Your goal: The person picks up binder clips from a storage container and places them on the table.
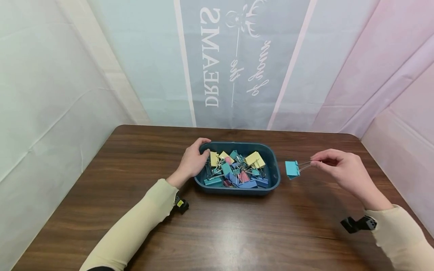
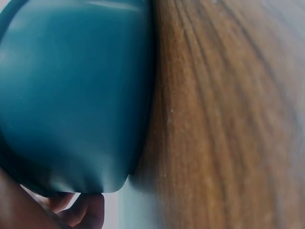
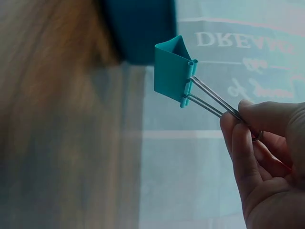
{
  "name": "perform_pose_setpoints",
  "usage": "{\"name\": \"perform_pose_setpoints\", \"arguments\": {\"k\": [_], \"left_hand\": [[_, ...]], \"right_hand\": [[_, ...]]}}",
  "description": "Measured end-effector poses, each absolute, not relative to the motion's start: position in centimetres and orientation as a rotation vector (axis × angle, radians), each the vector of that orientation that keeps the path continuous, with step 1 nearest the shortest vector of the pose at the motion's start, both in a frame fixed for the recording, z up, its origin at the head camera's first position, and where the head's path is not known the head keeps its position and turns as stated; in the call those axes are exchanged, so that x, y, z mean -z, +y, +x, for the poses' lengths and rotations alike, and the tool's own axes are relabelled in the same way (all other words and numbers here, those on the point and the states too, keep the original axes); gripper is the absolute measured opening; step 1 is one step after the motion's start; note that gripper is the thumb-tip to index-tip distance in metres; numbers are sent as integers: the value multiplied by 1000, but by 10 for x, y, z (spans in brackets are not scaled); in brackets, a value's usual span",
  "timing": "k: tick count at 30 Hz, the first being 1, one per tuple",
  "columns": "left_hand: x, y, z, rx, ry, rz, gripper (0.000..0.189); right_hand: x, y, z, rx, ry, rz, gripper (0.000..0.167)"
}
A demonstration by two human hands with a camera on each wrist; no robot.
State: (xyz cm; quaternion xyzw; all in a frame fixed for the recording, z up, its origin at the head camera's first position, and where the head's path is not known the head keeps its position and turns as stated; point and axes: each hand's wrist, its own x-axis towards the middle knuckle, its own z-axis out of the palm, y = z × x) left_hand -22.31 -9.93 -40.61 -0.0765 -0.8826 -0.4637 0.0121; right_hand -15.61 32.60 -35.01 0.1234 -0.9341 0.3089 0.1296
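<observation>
A dark teal plastic bin (image 1: 237,191) full of binder clips stands on the brown table. My left hand (image 1: 193,160) grips its left end, thumb over the rim and fingers outside; the left wrist view shows the bin's outer wall (image 2: 76,95) with fingertips below it. To the right of the bin, my right hand (image 1: 342,173) pinches a turquoise binder clip (image 1: 292,169) by its wire handles. In the right wrist view, the clip (image 3: 172,71) hangs in the air, body pointing away from the fingers, with thumb and fingertips on the handle ends.
Yellow clips (image 1: 255,160), blue clips (image 1: 248,184) and a few pink ones lie jumbled in the bin. The wooden table (image 1: 223,233) reaches back to a printed cloth (image 1: 162,75), with white cloth walls at both sides. Each wrist wears a small black camera.
</observation>
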Motion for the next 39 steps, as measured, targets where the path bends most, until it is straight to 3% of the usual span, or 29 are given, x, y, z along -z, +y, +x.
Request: {"name": "perform_pose_setpoints", "arguments": {"k": [39], "left_hand": [[406,-100,-222,1481,-2743,-233,37]], "right_hand": [[382,345,-159,-640,-2982,462,15]]}}
